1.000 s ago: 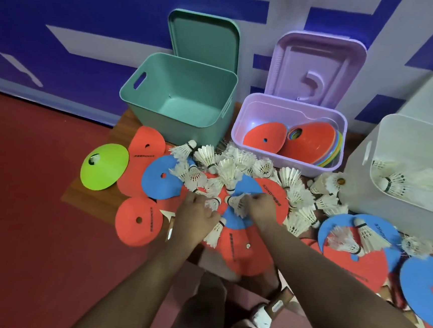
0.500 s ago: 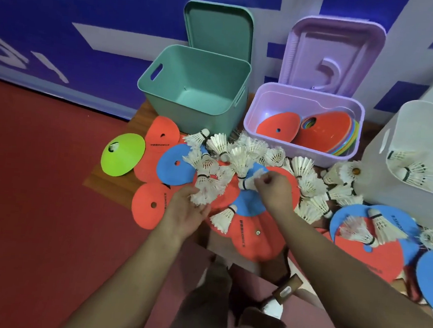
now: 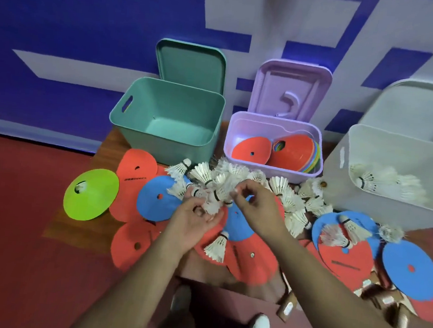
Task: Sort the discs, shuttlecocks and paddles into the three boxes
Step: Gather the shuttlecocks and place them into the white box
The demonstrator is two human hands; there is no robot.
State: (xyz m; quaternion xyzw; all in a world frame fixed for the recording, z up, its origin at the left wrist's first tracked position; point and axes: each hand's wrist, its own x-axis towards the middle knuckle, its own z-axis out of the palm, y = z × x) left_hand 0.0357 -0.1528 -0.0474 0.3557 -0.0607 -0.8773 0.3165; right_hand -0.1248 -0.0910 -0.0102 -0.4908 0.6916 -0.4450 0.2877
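White shuttlecocks (image 3: 281, 187) lie heaped on red and blue discs (image 3: 155, 197) and paddles (image 3: 253, 266) in the middle. My left hand (image 3: 192, 222) grips a bunch of shuttlecocks (image 3: 210, 201) in its curled fingers. My right hand (image 3: 258, 206) pinches one shuttlecock of that bunch at its fingertips. Behind stand the green box (image 3: 172, 118), with nothing in it, the purple box (image 3: 272, 145) with red discs and cones, and the white box (image 3: 397, 177) with shuttlecocks.
A lime green cone (image 3: 91, 194) lies at the far left on the wooden board (image 3: 106, 151). More discs and paddles (image 3: 407, 272) with wooden handles are piled at the right. Box lids lean on the blue and white wall. My shoes show at the bottom.
Both hands have gathered shuttlecocks and lifted them a little off the discs. The camera has shifted, so the boxes sit lower and further right in view.
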